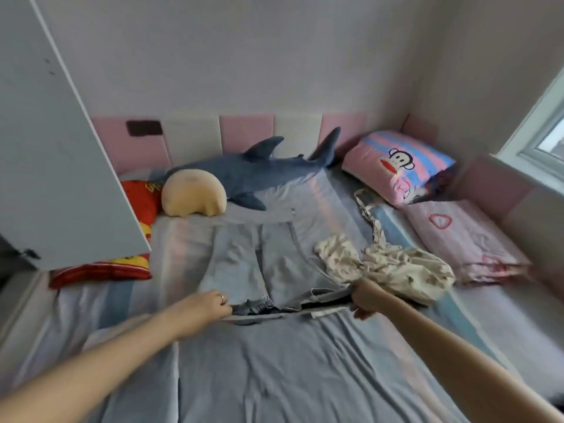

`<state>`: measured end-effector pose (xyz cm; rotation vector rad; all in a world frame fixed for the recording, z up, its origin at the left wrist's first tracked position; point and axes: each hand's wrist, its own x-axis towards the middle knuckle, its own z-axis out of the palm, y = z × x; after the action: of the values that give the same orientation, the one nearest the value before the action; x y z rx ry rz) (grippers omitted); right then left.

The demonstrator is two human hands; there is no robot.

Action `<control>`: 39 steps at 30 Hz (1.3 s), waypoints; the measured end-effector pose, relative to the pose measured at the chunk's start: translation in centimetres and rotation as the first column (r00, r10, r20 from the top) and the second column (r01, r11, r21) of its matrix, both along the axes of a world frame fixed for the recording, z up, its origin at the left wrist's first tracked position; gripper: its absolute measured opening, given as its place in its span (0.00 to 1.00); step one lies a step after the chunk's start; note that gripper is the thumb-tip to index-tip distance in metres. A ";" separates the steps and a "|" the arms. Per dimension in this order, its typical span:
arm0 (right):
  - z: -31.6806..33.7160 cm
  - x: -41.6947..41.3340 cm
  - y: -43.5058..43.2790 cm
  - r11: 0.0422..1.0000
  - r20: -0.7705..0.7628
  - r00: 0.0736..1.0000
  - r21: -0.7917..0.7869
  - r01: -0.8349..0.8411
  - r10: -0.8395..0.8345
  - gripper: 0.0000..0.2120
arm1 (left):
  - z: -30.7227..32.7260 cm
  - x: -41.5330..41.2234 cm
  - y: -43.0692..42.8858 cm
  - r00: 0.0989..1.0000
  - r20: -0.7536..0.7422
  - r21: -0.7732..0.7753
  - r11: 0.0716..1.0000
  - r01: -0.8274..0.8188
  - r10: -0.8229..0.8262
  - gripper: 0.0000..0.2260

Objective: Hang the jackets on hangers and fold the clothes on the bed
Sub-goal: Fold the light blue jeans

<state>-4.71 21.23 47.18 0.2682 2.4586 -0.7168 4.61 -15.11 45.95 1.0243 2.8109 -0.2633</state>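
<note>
Across the bed's [274, 377] middle lie pale jeans [244, 261], legs pointing away. The left hand [207, 306] and right hand [366, 299] each pinch a waistband end, fingers [225, 308] curled. Pulling evenly taut should smooth them for folding.

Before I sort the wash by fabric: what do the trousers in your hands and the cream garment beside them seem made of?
The trousers look like light blue denim, matte and faded: they lie flat and fairly stiff, with a stitched side seam and a darker inside at the waistband. The cream garment looks like thin soft cloth, perhaps cotton, matte with a small print: it crumples in loose folds.
</note>
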 end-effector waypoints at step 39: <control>13.3 6.7 -11.1 0.702 -0.725 0.689 -0.489 -0.518 0.004 0.13 | 12.3 2.4 7.7 0.917 -0.235 0.887 0.457 0.066 0.324 0.06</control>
<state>2.00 10.13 60.51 -0.8030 2.5432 -1.7318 6.99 -7.39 58.21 0.8946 3.3509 1.3590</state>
